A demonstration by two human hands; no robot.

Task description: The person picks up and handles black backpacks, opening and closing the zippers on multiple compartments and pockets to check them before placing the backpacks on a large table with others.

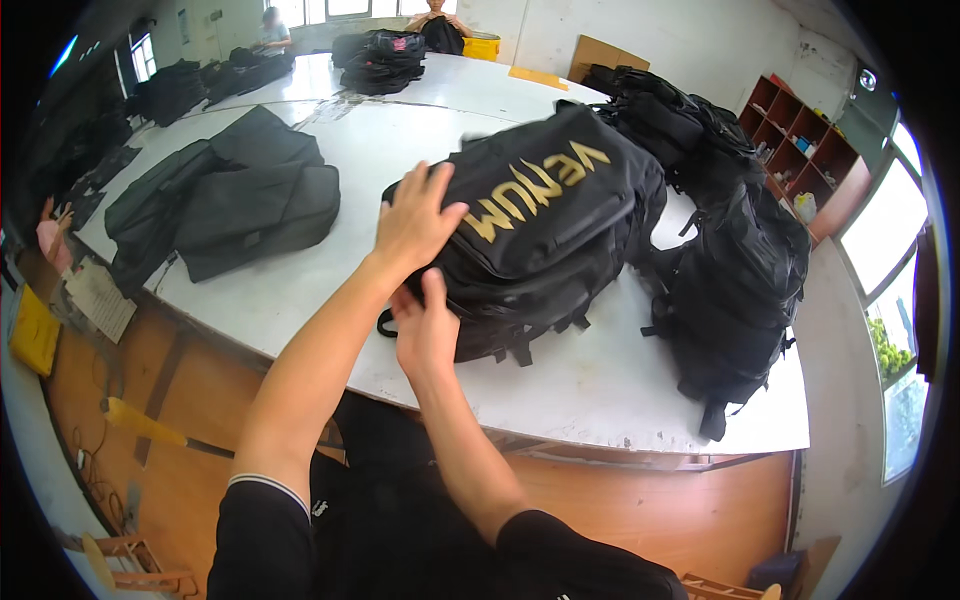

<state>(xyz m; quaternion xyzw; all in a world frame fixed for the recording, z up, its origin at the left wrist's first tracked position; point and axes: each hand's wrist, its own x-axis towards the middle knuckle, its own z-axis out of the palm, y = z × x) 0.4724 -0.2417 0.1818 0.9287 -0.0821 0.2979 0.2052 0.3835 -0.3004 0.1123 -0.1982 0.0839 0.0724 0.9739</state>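
Note:
A black backpack [555,202] with gold Venum lettering lies on the white table [592,397] in front of me. My left hand [420,214] rests with spread fingers on its near left end, on top. Below it, my right hand [426,326] is at the lower edge of the same end, thumb up; its fingers are partly hidden, so whether they grip the fabric cannot be told. Left of the hands, dark fabric bag pieces [255,199] lie spread out. To the right, another black backpack [735,292] lies near the table's edge.
More black bags [675,120] are heaped at the back right, beside a wooden cubby shelf [802,142]. A stack of black bags [381,60] stands at the far side. One person [439,22] holds black fabric there; another is further left. A person's hand shows at far left.

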